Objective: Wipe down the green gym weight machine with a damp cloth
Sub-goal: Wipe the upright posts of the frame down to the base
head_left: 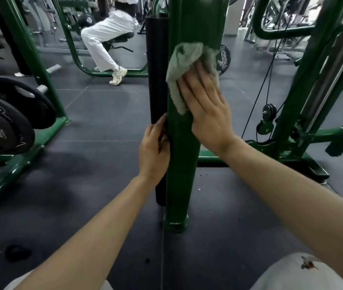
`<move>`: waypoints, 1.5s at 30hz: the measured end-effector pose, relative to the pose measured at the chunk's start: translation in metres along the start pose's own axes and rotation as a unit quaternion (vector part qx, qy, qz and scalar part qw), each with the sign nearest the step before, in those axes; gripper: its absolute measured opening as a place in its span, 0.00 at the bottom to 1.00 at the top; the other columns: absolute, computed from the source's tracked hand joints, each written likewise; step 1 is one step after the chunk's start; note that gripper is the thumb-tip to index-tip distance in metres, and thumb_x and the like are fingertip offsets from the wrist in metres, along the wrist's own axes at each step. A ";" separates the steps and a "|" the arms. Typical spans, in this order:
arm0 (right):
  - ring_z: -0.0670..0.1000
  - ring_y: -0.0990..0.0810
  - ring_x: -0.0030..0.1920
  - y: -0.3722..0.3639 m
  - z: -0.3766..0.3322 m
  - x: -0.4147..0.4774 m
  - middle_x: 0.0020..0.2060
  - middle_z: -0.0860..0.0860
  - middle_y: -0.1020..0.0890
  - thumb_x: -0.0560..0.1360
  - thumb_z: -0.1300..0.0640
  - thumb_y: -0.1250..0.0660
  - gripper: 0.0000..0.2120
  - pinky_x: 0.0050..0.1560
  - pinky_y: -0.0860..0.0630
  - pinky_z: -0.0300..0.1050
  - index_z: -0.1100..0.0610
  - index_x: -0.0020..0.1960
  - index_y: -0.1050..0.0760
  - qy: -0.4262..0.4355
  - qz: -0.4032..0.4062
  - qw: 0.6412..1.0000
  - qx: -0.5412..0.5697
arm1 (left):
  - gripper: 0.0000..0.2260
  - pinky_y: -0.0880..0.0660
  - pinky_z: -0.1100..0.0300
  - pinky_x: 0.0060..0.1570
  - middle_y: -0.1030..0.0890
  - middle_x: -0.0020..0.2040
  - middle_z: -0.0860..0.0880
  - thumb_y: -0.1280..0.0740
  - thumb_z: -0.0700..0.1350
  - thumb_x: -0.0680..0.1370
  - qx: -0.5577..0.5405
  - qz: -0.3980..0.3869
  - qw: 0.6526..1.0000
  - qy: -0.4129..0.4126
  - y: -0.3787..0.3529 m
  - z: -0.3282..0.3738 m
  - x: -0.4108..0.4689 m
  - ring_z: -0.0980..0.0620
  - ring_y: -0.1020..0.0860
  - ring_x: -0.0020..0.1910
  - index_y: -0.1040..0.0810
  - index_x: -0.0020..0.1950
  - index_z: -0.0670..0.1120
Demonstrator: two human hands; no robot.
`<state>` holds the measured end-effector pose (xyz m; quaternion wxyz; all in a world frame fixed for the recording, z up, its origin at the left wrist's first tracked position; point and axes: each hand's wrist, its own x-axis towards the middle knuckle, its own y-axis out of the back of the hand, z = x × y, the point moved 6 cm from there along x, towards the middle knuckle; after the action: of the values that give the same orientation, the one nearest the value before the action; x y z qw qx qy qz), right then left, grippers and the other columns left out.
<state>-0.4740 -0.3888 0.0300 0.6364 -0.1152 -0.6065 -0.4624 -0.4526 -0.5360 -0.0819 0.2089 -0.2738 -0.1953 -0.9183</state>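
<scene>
Post (182, 164) mid-wipe: right hand (205, 107) flat, pressing cloth (187, 65) on it; left hand (156, 151) grips its edge below; next, drag cloth downward

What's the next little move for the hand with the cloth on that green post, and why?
Probably slide the right hand downward, keeping the cloth pressed flat on the green post. The cloth sits about halfway up, with a long bare stretch of post below it down to the base. The left hand grips the post's edge lower down and may need to shift.
</scene>
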 end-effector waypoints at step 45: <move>0.64 0.18 0.55 -0.092 -0.071 -0.244 0.58 0.61 0.17 0.72 0.68 0.29 0.14 0.46 0.19 0.53 0.62 0.58 0.17 -0.143 -0.128 0.978 0.080 | 0.18 0.20 0.39 0.53 0.18 0.48 0.47 0.42 0.30 0.72 0.129 -0.227 0.914 0.311 -0.029 -0.207 -0.153 0.43 0.18 0.48 0.24 0.54 0.48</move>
<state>-0.4542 -0.3797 -0.2391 0.4854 -0.0504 -0.7360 -0.4692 -0.4374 -0.5670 -0.3389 0.0787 0.1069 -0.2944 -0.9464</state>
